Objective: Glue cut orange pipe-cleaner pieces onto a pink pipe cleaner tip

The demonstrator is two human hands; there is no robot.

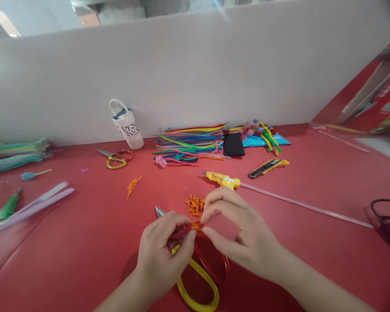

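Note:
My left hand (165, 253) is closed around a dark red fuzzy bundle with an orange end (196, 225), probably pipe cleaner. A bit of yellow shows below its fingers. At that orange end, the thumb and forefinger of my right hand (243, 234) come together in a pinch. Just beyond the fingertips lies a pile of short orange pieces (194, 203). Beneath both hands rests a large pair of scissors (198, 286) with one yellow and one red handle loop; the hands cover its middle, and a blade tip pokes out past my left hand.
On the red table (94, 242), a yellow glue gun (222, 178) trails a long clear glue stick (305, 206). Behind are a utility knife (268, 168), a black phone-like slab (234, 144), pipe cleaners (188, 141), a white tumbler (128, 130) and smaller scissors (116, 161). A white partition (195, 73) rises behind.

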